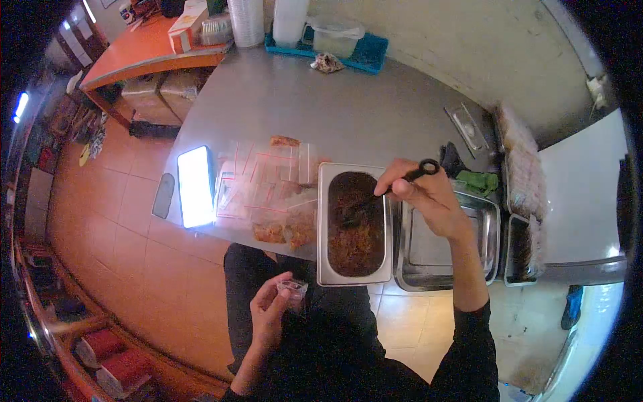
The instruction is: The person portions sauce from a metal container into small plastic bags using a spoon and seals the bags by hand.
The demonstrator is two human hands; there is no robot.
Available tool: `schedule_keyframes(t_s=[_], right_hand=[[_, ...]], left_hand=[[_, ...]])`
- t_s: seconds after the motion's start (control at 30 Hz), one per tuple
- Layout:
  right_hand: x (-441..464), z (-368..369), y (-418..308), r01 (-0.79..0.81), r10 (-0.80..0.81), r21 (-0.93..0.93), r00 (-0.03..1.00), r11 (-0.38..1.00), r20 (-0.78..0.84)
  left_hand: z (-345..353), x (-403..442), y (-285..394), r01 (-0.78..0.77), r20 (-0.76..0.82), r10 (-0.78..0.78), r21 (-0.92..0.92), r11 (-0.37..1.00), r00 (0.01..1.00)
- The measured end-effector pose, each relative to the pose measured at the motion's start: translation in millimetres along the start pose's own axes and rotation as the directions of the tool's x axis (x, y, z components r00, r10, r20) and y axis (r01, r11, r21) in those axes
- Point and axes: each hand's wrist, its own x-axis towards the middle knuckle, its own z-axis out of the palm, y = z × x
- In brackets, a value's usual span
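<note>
My right hand (pixel 429 201) is closed around the black handle of a spoon (pixel 413 175). The spoon's lower end goes down into dark reddish-brown, crumbly food (pixel 356 249) inside a deep steel pan (pixel 323 231), and its bowl is hard to make out. Lower down, over my lap, my left hand (pixel 271 305) pinches a small clear plastic bag (pixel 293 290) between thumb and fingers. Left of the pan, several clear zip bags with red strips (pixel 264 175) lie spread on the steel table. Filled bags with orange-brown contents (pixel 270 233) rest at the table's front edge.
A lit phone (pixel 195 187) stands left of the bags. Right of the pan sits a wide steel tray (pixel 435 238), with a green cloth (pixel 479 180) behind it. Packed clear bags (pixel 522 164) line the right side. A blue tray (pixel 372 53) with plastic tubs is at the back.
</note>
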Motion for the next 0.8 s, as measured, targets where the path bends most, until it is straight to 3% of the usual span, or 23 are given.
schedule_keyframes(t_s=[0.07,0.2,0.3,0.43,0.5,0.53,0.63,0.67,0.73,0.8], right_hand=[[-6.8,4.7,-7.7,-0.056,0.052,0.112,0.998,0.992,0.036],[-13.8,11.1,7.0,-0.08,0.064,0.076,0.98,0.994,0.186],[-17.1,12.1,17.2,-0.019,0.011,-0.048,0.989,0.999,-0.145],[-21.7,18.3,2.4,-0.009,0.029,0.078,0.964,0.997,-0.266],[-24.8,23.9,4.1,-0.075,0.069,0.181,0.997,0.981,0.038],[-25.9,27.0,12.2,-0.075,0.07,0.179,0.997,0.981,0.03],[-24.9,32.0,35.2,0.007,-0.037,-0.189,0.987,0.982,-0.155],[-25.8,32.9,33.7,0.007,-0.037,-0.189,0.987,0.982,-0.159],[-21.5,35.3,14.9,0.03,-0.037,-0.022,0.905,0.999,-0.425],[-24.2,34.2,3.1,-0.038,0.02,-0.032,0.893,0.999,-0.45]], left_hand=[[-1.4,-0.6,-1.0,0.021,-0.031,-0.02,0.01,1.0,0.999],[0.7,-1.8,-0.9,0.028,-0.029,-0.028,-0.013,1.0,0.999],[2.4,-2.7,1.3,0.046,-0.018,-0.046,0.014,0.999,0.999],[-1.0,-2.1,-3.3,0.017,-0.003,-0.017,0.006,1.0,1.0],[-1.0,-3.1,-3.2,0.006,0.008,-0.006,0.022,1.0,1.0],[-1.1,-4.1,-3.3,0.029,0.005,-0.029,0.002,1.0,1.0],[-1.3,-5.4,-3.6,0.039,0.005,-0.039,-0.008,0.999,0.999],[-1.8,-5.7,-4.0,0.025,-0.003,-0.025,-0.005,1.0,1.0],[-5.4,-5.8,-5.5,0.02,0.012,-0.02,-0.008,1.0,1.0],[-8.0,-5.9,-4.8,0.011,0.027,-0.01,-0.012,1.0,1.0]])
